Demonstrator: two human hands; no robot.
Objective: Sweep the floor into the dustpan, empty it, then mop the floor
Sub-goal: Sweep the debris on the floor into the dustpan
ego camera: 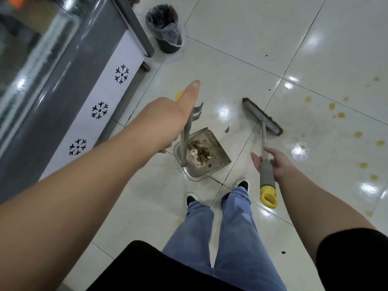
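my left hand point(168, 120) grips the dustpan's upright handle point(185, 135), fingers wrapped round it and the thumb stuck out straight above; my right hand point(270, 162) holds the broom handle point(265, 156) loosely, fingers curled round the grey sleeve just above the yellow cap. the dustpan point(206, 152) sits on the floor point(231, 38) just ahead of my shoes, with a heap of brown scraps and something pale in its tray. one scrap point(227, 129) lies outside, near the pan's mouth. the broom head point(262, 116) rests beyond it, to the right. i judge the sweep is nearly done — to finish well i'd keep the pan's lip flat on the tile and draw the bristles gently toward it, so the scrap slides in rather than under. the pan's mouth opens to the right and a little away from me; the broom's long axis runs from my right hand forward and slightly left, the head lying crosswise — the lined bin point(165, 28) waits well ahead by the freezer point(63, 85).
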